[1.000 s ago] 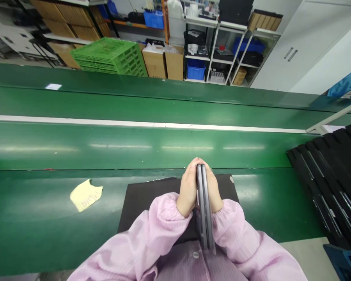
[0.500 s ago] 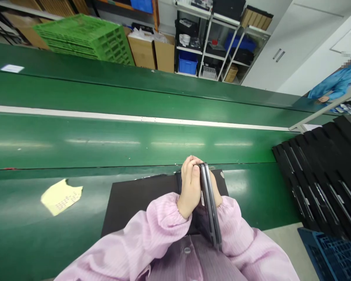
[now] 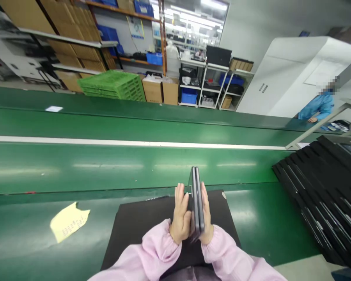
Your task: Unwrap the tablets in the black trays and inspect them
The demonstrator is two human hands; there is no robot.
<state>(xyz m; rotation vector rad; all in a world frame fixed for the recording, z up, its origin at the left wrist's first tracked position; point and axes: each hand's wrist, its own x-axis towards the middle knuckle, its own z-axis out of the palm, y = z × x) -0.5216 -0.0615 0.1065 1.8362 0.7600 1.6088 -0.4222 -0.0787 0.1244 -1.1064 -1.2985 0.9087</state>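
Left hand (image 3: pixel 180 216) flat against the left face of two dark slim tablets (image 3: pixel 196 203), fingers straight and pointing away from the body, palm pressing in; so it is grasping, not clenched. Right hand (image 3: pixel 206 218) mirrors it on the right face, mostly hidden behind the slabs, fingers up along the side, also pressing on the pair. The tablets stand on edge, upright, back to back and touching each other, thin edges facing the camera, top end sticking out past the fingertips. Cannot tell whether the lower end rests on anything; it is hidden between the wrists. Both wrists wear pink sleeves (image 3: pixel 158 253). Directly under the hands lies a black mat (image 3: pixel 140 222), flat on the near green bench (image 3: pixel 32 257). On the bench to the left, well apart from the hands, a torn yellow paper note (image 3: pixel 68 221) with small print, unreadable. Beyond the mat runs the green conveyor belt (image 3: pixel 105 168), and past it a white strip (image 3: pixel 105 142) along the line. To the right, near the mat but not touching it, a black slotted rack (image 3: pixel 318 199) with more flat dark devices slotted on edge. Far side of the line: small white label (image 3: pixel 54 109) on the green surface, stacked green crates (image 3: pixel 112 84), cardboard boxes (image 3: pixel 160 90), shelving with blue bins (image 3: pixel 189 95). Far right, another person in a blue coat (image 3: pixel 317 108) at a table, one hand down on it.
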